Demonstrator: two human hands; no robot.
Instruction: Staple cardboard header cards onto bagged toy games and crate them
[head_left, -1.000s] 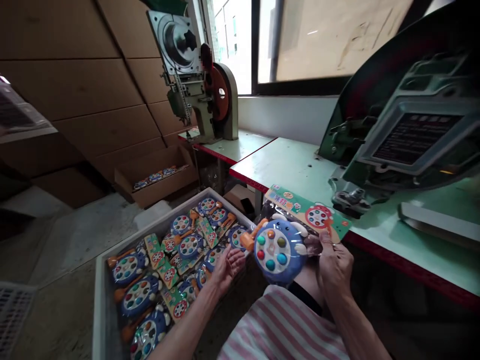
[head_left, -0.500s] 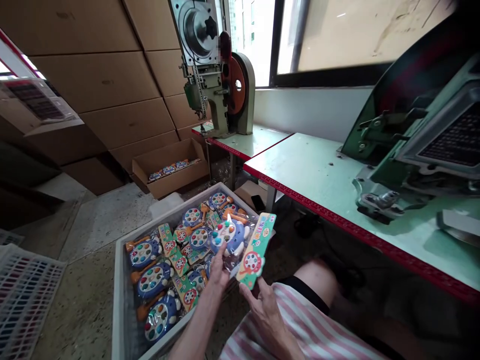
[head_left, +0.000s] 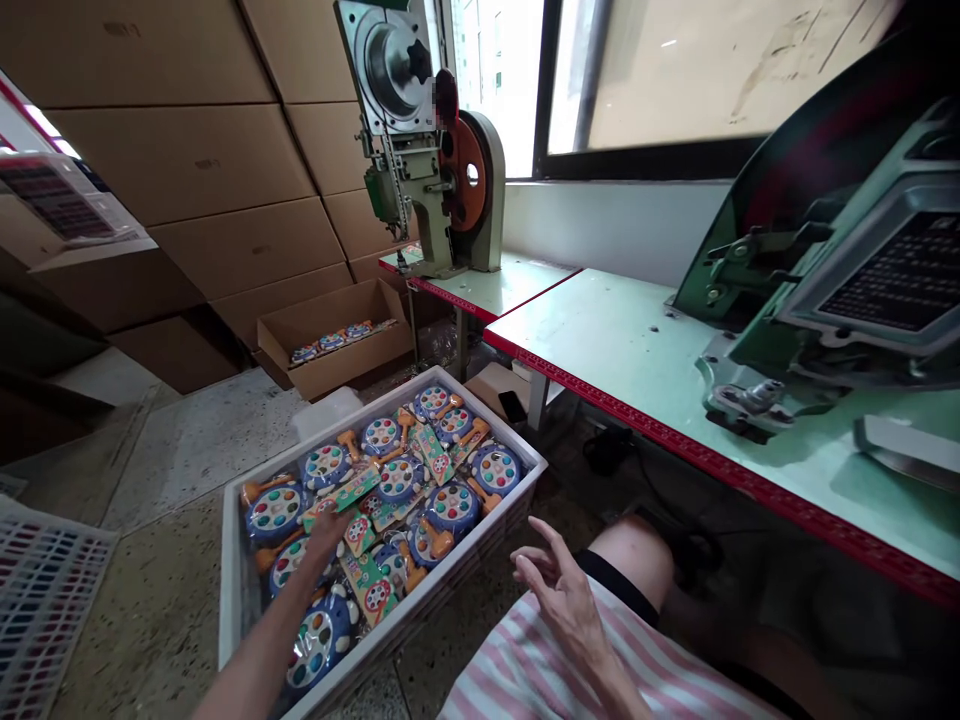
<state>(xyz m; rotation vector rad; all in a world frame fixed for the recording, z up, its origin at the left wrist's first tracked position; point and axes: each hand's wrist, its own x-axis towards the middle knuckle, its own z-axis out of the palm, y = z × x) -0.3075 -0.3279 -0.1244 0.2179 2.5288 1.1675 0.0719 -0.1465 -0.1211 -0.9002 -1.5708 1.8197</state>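
Observation:
My left hand (head_left: 330,527) reaches into the white crate (head_left: 491,555), its fingers closed at the green card of a packaged toy (head_left: 326,466). That toy is blue and round with coloured dots, an orange mallet and clear wrapping; it lies on the left side of the crate among several similar packs. The fingertips are partly hidden against the card. My right hand (head_left: 562,590) is above the striped cloth on my lap, to the right of the crate. It holds nothing, and its fingers are apart.
A green-topped table (head_left: 585,330) with a red edge carries a riveting-type machine (head_left: 427,150) and a second machine (head_left: 825,280) at right. Behind the crate stands an open carton (head_left: 337,368) with similar toys. Stacked cartons (head_left: 202,160) fill the left. A white plastic basket (head_left: 60,590) stands at lower left.
The packaged toy has moved left, from in front of me down into the crate, with my left hand. My right hand has let go of the card and opened.

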